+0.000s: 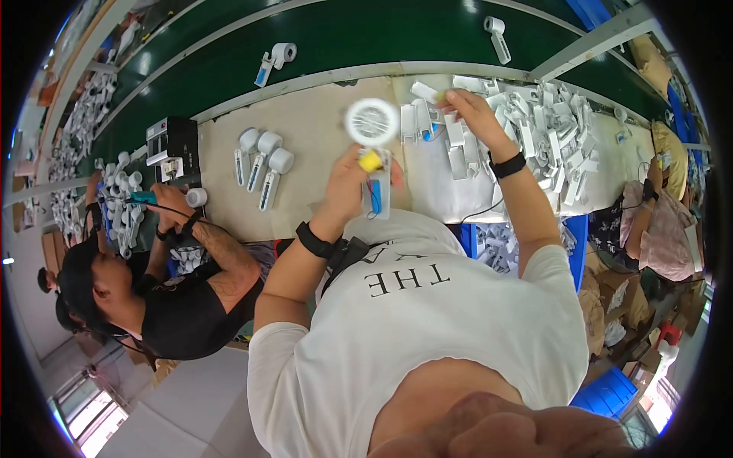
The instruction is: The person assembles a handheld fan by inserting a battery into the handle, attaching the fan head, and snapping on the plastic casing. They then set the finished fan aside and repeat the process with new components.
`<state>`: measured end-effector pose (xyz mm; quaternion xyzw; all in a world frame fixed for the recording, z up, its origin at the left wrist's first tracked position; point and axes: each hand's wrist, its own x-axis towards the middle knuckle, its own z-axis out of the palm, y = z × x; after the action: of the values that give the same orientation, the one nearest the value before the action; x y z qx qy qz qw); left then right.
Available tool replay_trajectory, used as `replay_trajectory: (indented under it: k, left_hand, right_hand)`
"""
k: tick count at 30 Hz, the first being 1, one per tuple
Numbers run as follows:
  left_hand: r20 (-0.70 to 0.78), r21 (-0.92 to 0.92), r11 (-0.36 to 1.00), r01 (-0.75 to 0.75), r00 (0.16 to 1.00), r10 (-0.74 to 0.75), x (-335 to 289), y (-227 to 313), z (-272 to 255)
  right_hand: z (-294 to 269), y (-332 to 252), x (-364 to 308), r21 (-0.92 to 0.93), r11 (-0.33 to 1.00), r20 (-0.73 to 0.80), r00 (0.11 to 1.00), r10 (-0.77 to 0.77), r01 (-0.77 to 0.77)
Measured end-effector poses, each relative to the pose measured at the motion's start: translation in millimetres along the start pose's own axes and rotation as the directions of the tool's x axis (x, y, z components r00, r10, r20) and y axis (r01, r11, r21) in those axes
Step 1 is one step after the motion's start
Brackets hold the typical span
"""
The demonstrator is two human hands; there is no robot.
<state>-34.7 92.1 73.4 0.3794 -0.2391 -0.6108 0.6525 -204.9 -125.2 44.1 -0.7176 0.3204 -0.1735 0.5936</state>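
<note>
Upright in front of my chest is a handheld fan [372, 122] with a round white head. My left hand [350, 187] is closed around its handle, which is uncovered and shows a blue battery [375, 197] and thin wires. A yellow wrap covers the left thumb tip. Farther right, my right hand [475, 114] pinches a white plastic handle cover [422, 92] at the near-left side of a cover pile [561, 133]; a yellow wrap shows at its fingertip too. Several covers stand beside it, with a blue battery [429, 133] among them.
Three white fans [263, 164] lie on the table left of me. Beyond the table edge, a green conveyor [382, 46] carries two more fans. A black-and-white device [172, 149] stands at left. Co-workers sit on both sides. Blue bins [576, 244] are below the table.
</note>
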Motion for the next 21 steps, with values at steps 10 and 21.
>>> replay_trajectory:
  k: [10, 21]
  left_hand:
    - [-0.159, 0.137, 0.990, 0.031, 0.987, -0.008, 7.3, 3.5, -17.4]
    - [-0.337, -0.018, 0.987, -0.159, 0.930, 0.144, 13.3, -4.2, -21.6]
  right_hand:
    - [23.7, 119.3, 2.5, -0.832, 0.434, -0.372, 0.928, 0.025, -0.345]
    - [74.8, -53.6, -48.4, -0.470, 0.771, 0.112, 0.895, -0.431, 0.430]
